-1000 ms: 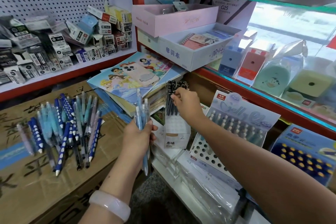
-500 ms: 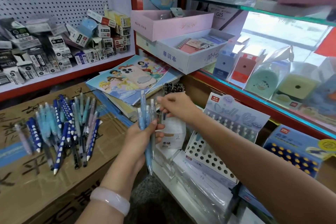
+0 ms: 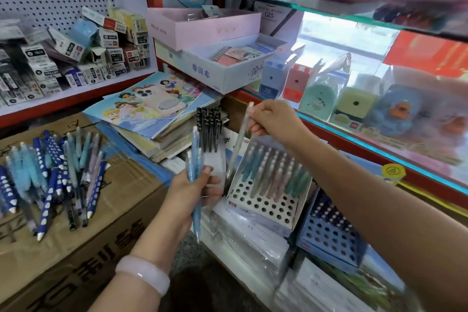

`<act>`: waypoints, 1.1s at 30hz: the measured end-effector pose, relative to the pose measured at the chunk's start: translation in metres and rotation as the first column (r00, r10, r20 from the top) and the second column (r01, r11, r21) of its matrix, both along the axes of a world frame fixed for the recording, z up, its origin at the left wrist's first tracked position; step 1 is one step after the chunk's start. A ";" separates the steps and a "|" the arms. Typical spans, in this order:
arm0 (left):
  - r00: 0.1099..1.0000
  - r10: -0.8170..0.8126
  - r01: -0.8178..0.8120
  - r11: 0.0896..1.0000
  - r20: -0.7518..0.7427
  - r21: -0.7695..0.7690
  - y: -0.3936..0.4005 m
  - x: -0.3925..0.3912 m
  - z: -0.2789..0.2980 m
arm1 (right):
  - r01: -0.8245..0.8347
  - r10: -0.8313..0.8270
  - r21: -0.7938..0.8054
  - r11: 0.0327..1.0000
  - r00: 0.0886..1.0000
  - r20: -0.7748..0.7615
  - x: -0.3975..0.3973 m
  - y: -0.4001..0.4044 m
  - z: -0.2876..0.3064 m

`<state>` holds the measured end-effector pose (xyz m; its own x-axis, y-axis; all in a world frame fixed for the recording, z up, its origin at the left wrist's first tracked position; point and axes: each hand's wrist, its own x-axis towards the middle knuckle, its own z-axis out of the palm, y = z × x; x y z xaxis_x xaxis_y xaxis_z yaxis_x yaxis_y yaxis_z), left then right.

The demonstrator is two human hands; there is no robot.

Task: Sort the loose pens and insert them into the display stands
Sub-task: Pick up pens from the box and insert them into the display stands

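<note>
I am pinching one pale pen by its top end in my right hand, fingers curled around it, and it is hanging tilted with its tip just above the near left corner of the white display stand. My left hand is gripping a small bunch of light blue pens, held upright. The stand's back rows are holding pastel pens; its front rows of holes are showing bare. To seat this one well, I judge I should be straightening it to match the stand's lean, lining the tip over one free hole next to the filled rows, and sliding it down without nudging its neighbours. More loose pens, blue and teal, are lying heaped on the cardboard box to my left. A second, blue display stand is sitting to the right. Readable writing: "G25" on a white box on the shelf behind; the other labels are too small or blurred to read.
</note>
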<state>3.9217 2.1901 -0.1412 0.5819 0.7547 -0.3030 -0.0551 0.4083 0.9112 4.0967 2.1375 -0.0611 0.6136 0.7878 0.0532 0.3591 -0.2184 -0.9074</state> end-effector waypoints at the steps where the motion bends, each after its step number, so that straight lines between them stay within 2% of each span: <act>1: 0.999 -0.001 0.002 1.000 -0.035 0.027 -0.001 0.001 -0.001 | 0.033 -0.033 0.009 0.999 0.999 0.042 0.007 -0.009 0.001; 5: 0.989 -0.001 0.018 0.993 -0.151 0.113 -0.002 0.006 -0.008 | 0.131 -0.120 -0.043 0.990 0.972 0.203 0.022 -0.043 -0.017; 8: 0.988 -0.013 0.032 0.992 -0.156 0.123 -0.006 0.010 -0.010 | 0.176 -0.133 -0.103 0.979 0.935 0.330 0.018 -0.061 -0.046; 14: 0.989 -0.026 0.043 0.992 -0.145 0.116 -0.010 0.009 -0.008 | 0.208 -0.139 -0.096 0.973 0.870 0.472 0.000 -0.072 -0.097; 19: 0.990 -0.025 0.040 0.993 -0.139 0.109 -0.011 0.008 -0.007 | 0.202 -0.106 -0.149 0.968 0.867 0.486 -0.007 -0.071 -0.109; 26: 0.991 -0.060 0.075 0.990 -0.123 0.122 -0.014 0.010 -0.005 | 0.187 0.000 -0.310 0.932 0.856 0.517 -0.008 -0.067 -0.116; 33: 0.987 -0.109 0.124 0.984 -0.117 0.130 -0.016 0.007 -0.003 | 0.173 0.060 -0.371 0.912 0.840 0.539 -0.007 -0.065 -0.109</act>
